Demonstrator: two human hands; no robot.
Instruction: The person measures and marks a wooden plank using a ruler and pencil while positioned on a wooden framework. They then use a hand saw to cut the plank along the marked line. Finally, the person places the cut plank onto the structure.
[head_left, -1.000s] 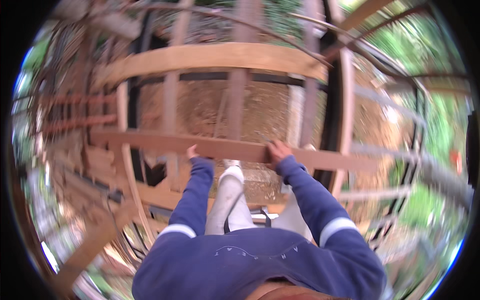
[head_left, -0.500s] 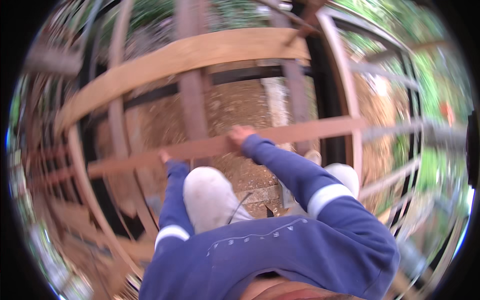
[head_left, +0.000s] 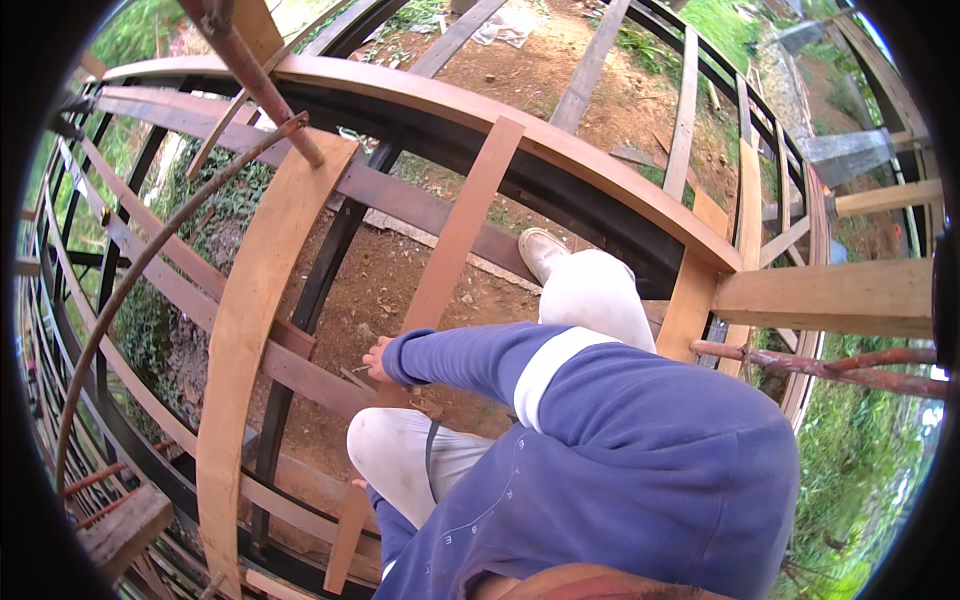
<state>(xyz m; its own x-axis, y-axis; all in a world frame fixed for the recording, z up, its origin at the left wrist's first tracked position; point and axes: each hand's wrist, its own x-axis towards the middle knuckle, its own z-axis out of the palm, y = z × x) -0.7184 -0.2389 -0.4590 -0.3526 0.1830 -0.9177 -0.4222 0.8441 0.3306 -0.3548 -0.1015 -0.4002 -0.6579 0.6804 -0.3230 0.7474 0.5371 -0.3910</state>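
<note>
A long, narrow reddish-brown wooden plank (head_left: pixel 462 225) crosses the frame in front of me, its far end lying over a long timber rail. My right hand (head_left: pixel 378 360) is closed on the plank near its middle, fingers at its left edge. Nearer the plank's close end, my left hand (head_left: pixel 360 485) is mostly hidden behind my knee; only some fingertips show, against the plank. My white-trousered legs straddle the frame, and one shoe (head_left: pixel 542 252) rests by a dark crosspiece.
A wide pale board (head_left: pixel 240 330) lies to the left. Rusty metal rods (head_left: pixel 255 85) stick up there. Black beams (head_left: pixel 640 240) and slats form an open framework over bare soil (head_left: pixel 345 270). A thick timber (head_left: pixel 825 297) and reddish pipes (head_left: pixel 830 365) lie at the right.
My view and body have turned to the right, so the plank that lay across now runs away from me. Both hands stay at the plank.
</note>
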